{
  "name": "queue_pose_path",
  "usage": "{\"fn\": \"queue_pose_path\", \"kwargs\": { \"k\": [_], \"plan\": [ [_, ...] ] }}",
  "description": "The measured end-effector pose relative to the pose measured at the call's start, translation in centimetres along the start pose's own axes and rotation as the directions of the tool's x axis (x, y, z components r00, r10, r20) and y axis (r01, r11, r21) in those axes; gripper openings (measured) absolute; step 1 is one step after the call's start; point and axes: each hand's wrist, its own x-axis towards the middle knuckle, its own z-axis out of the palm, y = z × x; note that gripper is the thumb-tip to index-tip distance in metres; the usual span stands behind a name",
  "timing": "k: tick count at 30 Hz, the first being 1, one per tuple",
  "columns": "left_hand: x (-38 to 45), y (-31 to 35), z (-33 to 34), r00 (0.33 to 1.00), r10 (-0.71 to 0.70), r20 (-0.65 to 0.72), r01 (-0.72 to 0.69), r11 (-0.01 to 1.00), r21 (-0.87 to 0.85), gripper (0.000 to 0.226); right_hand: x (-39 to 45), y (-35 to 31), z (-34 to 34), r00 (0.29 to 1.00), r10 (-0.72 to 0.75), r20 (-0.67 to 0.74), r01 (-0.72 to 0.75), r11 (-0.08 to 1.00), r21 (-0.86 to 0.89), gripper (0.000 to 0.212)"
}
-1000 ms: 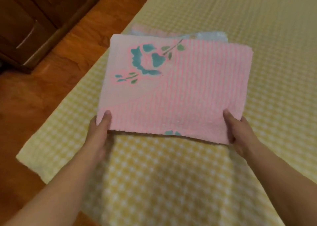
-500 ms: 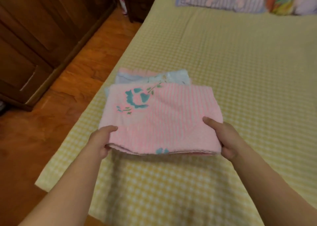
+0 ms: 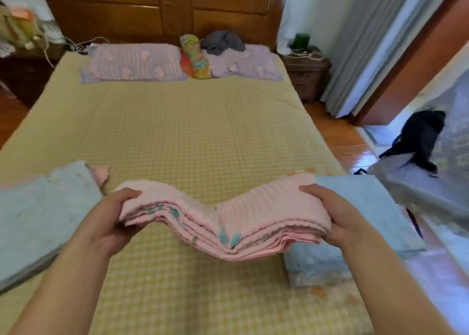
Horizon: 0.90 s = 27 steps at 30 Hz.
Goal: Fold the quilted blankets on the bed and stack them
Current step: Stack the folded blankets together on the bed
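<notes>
Both hands, left (image 3: pixel 111 214) and right (image 3: pixel 330 211), grip the ends of a folded pink quilted blanket (image 3: pixel 223 220), sagging above the yellow checked bed (image 3: pixel 198 131) between two folded pale blue blankets, left (image 3: pixel 38 212) and right (image 3: pixel 355 207).

We saw our left hand (image 3: pixel 107 219) and right hand (image 3: pixel 337 214) bare, no rings or watch, forearms uncovered with no sleeves reaching them.
</notes>
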Motion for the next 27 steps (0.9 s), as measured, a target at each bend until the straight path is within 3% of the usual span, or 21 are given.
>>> {"fn": "queue_pose_path", "kwargs": {
  "k": [5,10,12,14,17,19,22,23,25,26,27],
  "plan": [
    [-1.9,-4.9,18.3,0.982,0.144,0.12,-0.147,0.989,0.019,0.019,-1.8,-11.7,-18.3,0.972,-0.224,-0.07,0.226,0.974,0.011,0.039],
    [-0.8,-14.6,27.5,0.988,0.15,0.03,-0.151,0.988,0.019,0.032,1.7,-16.7,-32.5,0.972,-0.194,-0.135,0.179,0.977,-0.116,0.044],
    [1.1,-20.7,29.1,0.997,0.08,-0.023,-0.078,0.995,0.066,0.042,5.2,-15.2,-37.6,0.969,-0.172,-0.179,0.135,0.969,-0.205,0.049],
    [3.1,-27.9,30.2,0.996,-0.081,-0.04,0.087,0.984,0.156,0.035,9.8,-12.1,-42.9,0.964,-0.124,-0.234,0.059,0.962,-0.268,0.055],
    [6.2,-37.2,30.9,0.951,-0.306,-0.037,0.294,0.864,0.408,0.019,16.7,-5.1,-49.7,0.928,0.002,-0.373,-0.142,0.927,-0.348,0.046],
    [8.5,-40.4,30.9,0.941,-0.318,-0.117,0.333,0.801,0.497,0.014,20.4,-0.8,-52.8,0.892,0.079,-0.445,-0.269,0.885,-0.381,0.059],
    [11.0,-41.2,30.7,0.97,-0.14,-0.198,0.234,0.756,0.611,0.009,23.5,1.6,-54.1,0.854,0.036,-0.52,-0.309,0.838,-0.449,0.075],
    [11.4,-41.0,30.5,0.974,-0.049,-0.223,0.195,0.683,0.704,0.012,23.8,1.5,-53.7,0.843,0.008,-0.537,-0.334,0.791,-0.512,0.076],
    [12.1,-40.7,30.2,0.934,0.27,-0.235,0.109,0.41,0.906,0.032,24.1,0.3,-52.6,0.82,-0.16,-0.549,-0.388,0.549,-0.74,0.079],
    [12.2,-40.3,30.9,0.88,0.46,-0.114,0.015,0.213,0.977,0.043,24.3,-0.5,-51.6,0.813,-0.342,-0.47,-0.348,0.361,-0.865,0.077],
    [12.4,-39.9,32.5,0.811,0.578,0.091,-0.11,-0.002,0.994,0.051,24.5,-1.4,-50.2,0.792,-0.527,-0.31,-0.241,0.198,-0.95,0.072]
  ]
}}
